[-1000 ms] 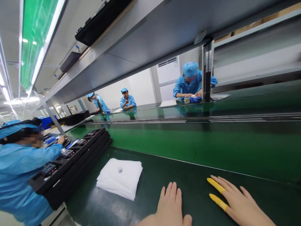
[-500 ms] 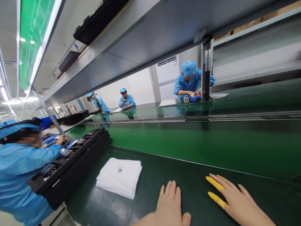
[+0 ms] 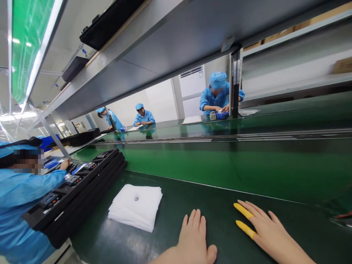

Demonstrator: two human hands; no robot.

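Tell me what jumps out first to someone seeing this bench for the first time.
Two bare hands lie flat on the dark green bench top: the left hand empty, the right hand with yellow finger cots on two fingers. Just left of them sits a stack of white cloths, and beyond it black trays of small devices where a co-worker in a blue gown is busy.
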